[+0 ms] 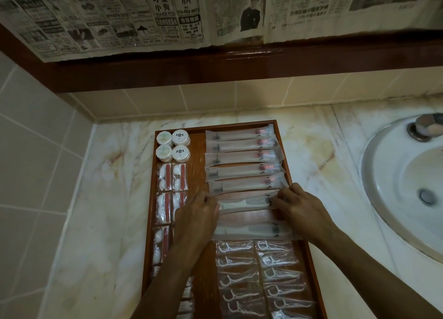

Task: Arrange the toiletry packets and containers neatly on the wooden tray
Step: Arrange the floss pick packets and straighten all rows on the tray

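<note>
Nearly finished, by my reckoning: on the wooden tray (pixel 198 150) beside the sink (pixel 393 184), four round containers (pixel 173 146), the toothbrush packets (pixel 242 160) and the floss-pick packets (pixel 261 278) already lie in tidy rows. My left hand (pixel 196 213) and right hand (pixel 297 206) pinch the ends of a comb packet (pixel 244 202), fingers curled, squaring it. Another comb packet below sits askew and seems left to straighten.

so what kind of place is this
Probably a hotel or guesthouse bathroom: a basin set in a marble counter, tiled walls, and a wooden tray of single-use toiletry packets.
</note>
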